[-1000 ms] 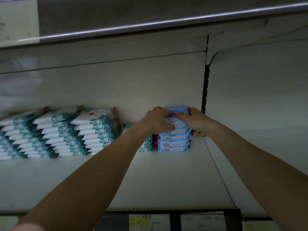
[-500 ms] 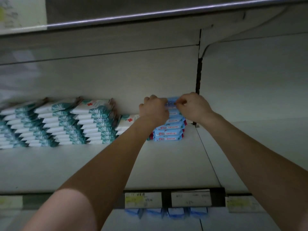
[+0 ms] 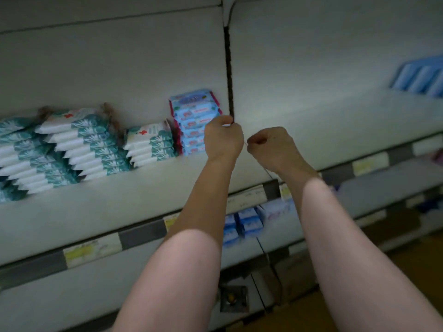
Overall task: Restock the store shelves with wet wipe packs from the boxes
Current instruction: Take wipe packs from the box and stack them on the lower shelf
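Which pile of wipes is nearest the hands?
The blue stack, just beside the left hand; the teal-and-white stacks lie farther left.

my left hand [image 3: 223,140] and right hand [image 3: 271,144] have come off the top pack [image 3: 191,99] of the blue wet wipe stack [image 3: 194,125]. both hands now have curled fingers and hold nothing. the right hand has moved clear to the right of the stack. the top pack is now uncovered.
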The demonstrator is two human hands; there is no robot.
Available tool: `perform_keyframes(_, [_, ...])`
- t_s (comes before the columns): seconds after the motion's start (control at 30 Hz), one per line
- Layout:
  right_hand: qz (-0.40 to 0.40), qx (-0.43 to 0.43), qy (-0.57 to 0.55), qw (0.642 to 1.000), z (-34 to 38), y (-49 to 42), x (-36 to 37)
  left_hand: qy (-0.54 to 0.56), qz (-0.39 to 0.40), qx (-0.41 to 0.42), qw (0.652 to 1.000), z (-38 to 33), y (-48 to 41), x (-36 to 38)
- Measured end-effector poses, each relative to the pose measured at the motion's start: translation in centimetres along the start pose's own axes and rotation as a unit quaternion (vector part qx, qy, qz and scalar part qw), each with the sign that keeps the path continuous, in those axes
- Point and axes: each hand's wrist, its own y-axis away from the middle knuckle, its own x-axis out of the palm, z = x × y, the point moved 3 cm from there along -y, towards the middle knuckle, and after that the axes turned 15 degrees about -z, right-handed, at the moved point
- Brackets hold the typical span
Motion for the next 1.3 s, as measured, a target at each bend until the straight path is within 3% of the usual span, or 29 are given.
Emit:
perform_keyframes(0.23, [-0.13,0.111,0.057,0.984,-3.4,8.9,-4.5,-0.003,0.158,-0.028,0.987,3.0,7.6,-0.8])
perform_keyframes(0.53, [-0.249,0.238,0.13,0.93,-7.6,23.5,-12.7,-0.047,0.356,-0.044,0.932,6.3,22.5,-2.3])
perform_keyframes(0.97, [-0.426,0.381,0.133,0.81,-12.9,44.9,-27.6,-0.092,0.58,0.023,0.809,5.4,47.7,-7.7])
perform_keyframes(1.3, [-0.461,0.481,0.1,0.739,-18.7,64.4,-38.5,-0.176,0.671,0.017,0.72,8.0,69.5,-13.0])
